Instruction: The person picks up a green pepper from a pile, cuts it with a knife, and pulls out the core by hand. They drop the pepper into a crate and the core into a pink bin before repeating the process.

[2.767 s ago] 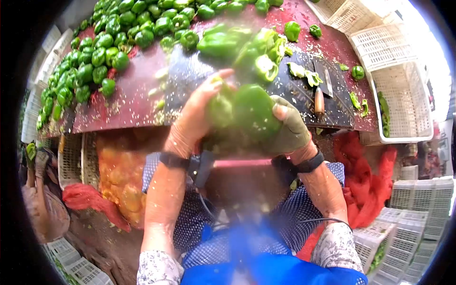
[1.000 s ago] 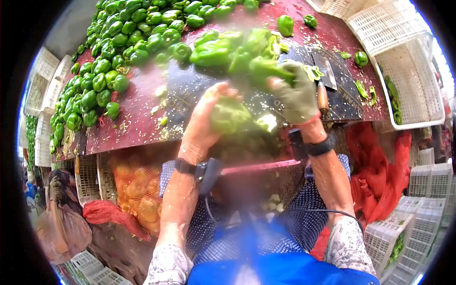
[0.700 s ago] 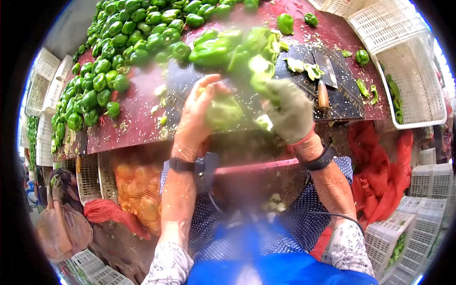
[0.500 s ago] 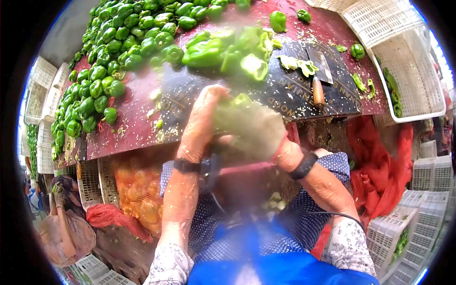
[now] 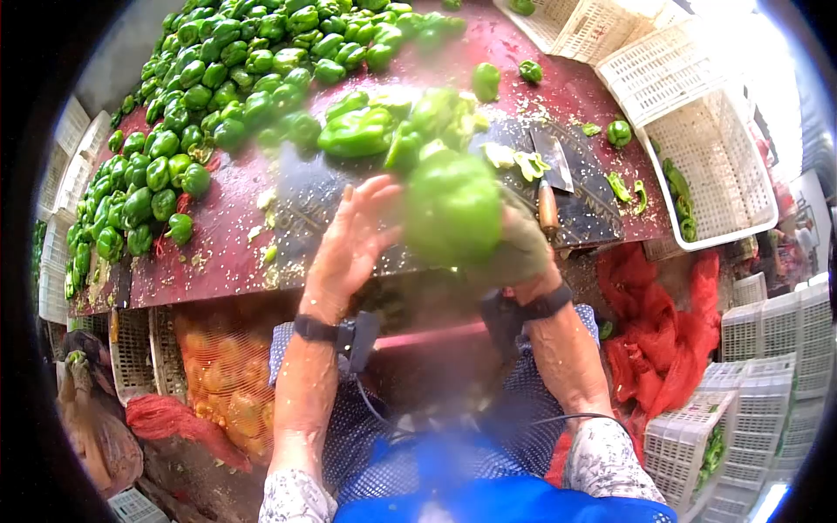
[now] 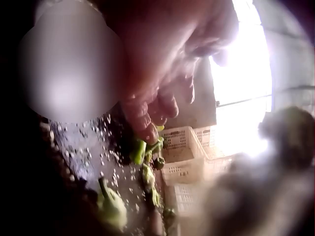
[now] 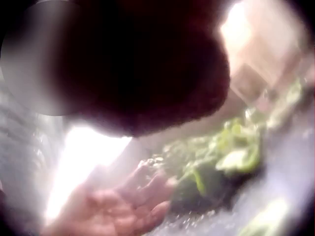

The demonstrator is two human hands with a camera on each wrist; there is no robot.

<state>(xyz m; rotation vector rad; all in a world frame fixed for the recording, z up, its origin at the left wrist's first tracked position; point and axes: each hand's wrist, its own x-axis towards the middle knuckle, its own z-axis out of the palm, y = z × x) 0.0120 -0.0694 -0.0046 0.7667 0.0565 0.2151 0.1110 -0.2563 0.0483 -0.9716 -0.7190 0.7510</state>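
A blurred green bell pepper (image 5: 453, 209) is raised above the front of the dark board (image 5: 305, 213) in the head view. My gloved right hand (image 5: 523, 248) grips it from the right, the fingers mostly hidden behind the pepper. My bare left hand (image 5: 353, 240) is just left of it, palm turned inward and fingers apart, holding nothing. Beyond the hands lie cut peppers (image 5: 357, 131). A pale green core with its stem (image 6: 113, 206) rests on the seed-strewn board in the left wrist view. The right wrist view is mostly dark glove (image 7: 162, 83).
A heap of whole peppers (image 5: 218, 70) covers the table's left and back. A cleaver (image 5: 549, 174) with a wooden handle lies at the board's right, near pepper scraps (image 5: 527, 164). White crates (image 5: 724, 166) line the right side. Red netting (image 5: 663, 322) hangs below.
About a second ago the left hand held a pale pepper piece, and half a second ago both hands came together. Now they are apart, a green pepper in the right and none in the left.
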